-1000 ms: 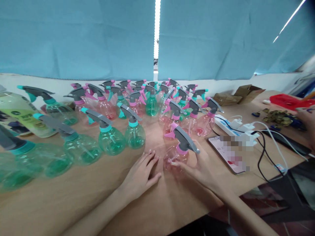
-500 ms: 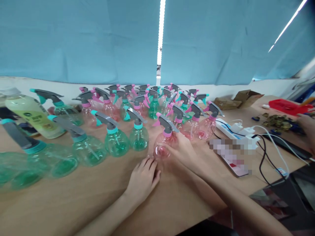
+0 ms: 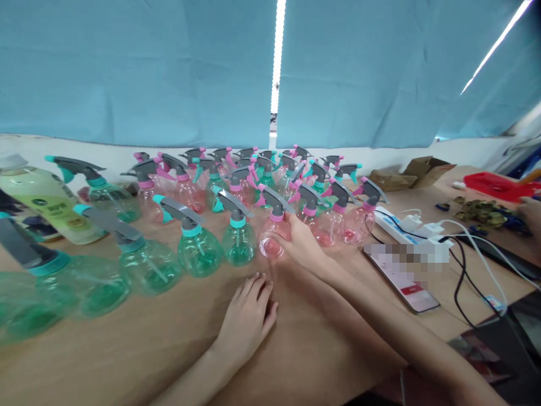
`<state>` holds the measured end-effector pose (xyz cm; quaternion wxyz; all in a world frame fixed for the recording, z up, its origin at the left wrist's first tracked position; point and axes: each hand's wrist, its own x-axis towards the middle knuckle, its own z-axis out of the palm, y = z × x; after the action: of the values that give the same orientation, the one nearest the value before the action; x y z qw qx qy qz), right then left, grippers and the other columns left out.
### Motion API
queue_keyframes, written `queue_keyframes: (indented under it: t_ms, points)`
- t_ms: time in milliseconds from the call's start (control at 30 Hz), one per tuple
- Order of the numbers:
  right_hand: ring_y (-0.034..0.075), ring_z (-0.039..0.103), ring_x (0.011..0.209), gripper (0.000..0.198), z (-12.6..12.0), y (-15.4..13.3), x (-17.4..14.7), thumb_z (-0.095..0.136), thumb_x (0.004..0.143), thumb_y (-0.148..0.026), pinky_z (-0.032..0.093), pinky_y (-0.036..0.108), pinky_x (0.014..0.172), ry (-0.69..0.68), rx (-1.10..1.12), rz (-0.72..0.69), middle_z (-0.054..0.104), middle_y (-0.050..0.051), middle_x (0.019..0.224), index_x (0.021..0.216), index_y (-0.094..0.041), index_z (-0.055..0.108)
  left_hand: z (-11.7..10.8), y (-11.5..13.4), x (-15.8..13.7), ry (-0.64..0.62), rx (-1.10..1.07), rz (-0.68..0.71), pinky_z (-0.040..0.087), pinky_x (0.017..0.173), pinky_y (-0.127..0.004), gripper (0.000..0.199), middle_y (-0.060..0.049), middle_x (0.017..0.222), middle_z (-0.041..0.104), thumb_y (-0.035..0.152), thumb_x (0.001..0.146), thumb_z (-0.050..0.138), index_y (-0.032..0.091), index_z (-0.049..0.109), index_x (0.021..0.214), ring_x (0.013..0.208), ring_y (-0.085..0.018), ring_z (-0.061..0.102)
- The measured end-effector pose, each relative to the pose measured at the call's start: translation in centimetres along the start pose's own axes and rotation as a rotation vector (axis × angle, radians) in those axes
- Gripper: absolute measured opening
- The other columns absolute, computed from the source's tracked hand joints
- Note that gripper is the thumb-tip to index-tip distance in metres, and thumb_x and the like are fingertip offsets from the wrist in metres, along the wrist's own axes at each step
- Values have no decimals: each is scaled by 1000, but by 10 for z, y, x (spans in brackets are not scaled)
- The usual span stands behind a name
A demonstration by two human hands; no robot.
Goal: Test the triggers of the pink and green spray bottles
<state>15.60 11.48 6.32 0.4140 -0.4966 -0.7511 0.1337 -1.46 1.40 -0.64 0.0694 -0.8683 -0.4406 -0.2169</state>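
My right hand (image 3: 301, 242) is wrapped round the body of a pink spray bottle (image 3: 274, 230) with a grey and pink trigger head. That bottle is upright in the front row, between a green spray bottle (image 3: 239, 242) on its left and another pink spray bottle (image 3: 310, 219) on its right. My left hand (image 3: 249, 307) lies on the table (image 3: 296, 338) just in front of the bottles, fingers stretched out and nothing in it. More green spray bottles (image 3: 199, 251) run along the left side, and several pink and green ones stand packed behind.
A large yellow-green bottle (image 3: 54, 206) stands far left. On the right are a phone (image 3: 406, 282), a white power strip (image 3: 399, 225) with cables, cardboard (image 3: 426, 172), a red tray (image 3: 494, 186) and dried plant pieces (image 3: 482, 211). Another person's hand (image 3: 531, 214) shows at the right edge.
My right hand has moved the pink spray bottle slightly away from me and to the left, into line with the front row. My left hand stays on the table.
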Motion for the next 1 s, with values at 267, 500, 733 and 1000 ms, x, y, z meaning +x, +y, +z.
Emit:
queue_keyframes:
  t_ms: [267,500,733,1000]
  points:
    - [29,53,126,54,-3,-1,-11,61,85,-30,42,45,104,43,24,-20,56,17,135,133,-14,43,1,-4,0,13,-2,8,50,93,-46,30,-16,122,64,24,93,45,13,59,117,115,-32,58]
    - [22,69,88,26,-53,15,-42,57,89,-38,57,37,76,243,88,103,69,10,103,105,-18,60,0,-7,1,31,-39,16,52,90,-46,29,-16,120,64,24,94,43,14,58,117,112,-31,60]
    - [32,63,110,48,-53,41,-12,63,83,-46,49,47,91,281,-110,140,66,18,116,118,-14,55,0,-11,2,76,-62,35,54,88,-45,27,-13,119,64,23,95,43,17,57,118,108,-29,62]
    - [34,67,91,42,-36,35,4,62,81,-52,50,43,73,184,-276,219,69,17,100,103,-16,60,-1,-11,2,74,-64,-1,54,89,-43,27,-11,120,64,25,95,46,20,56,120,108,-28,63]
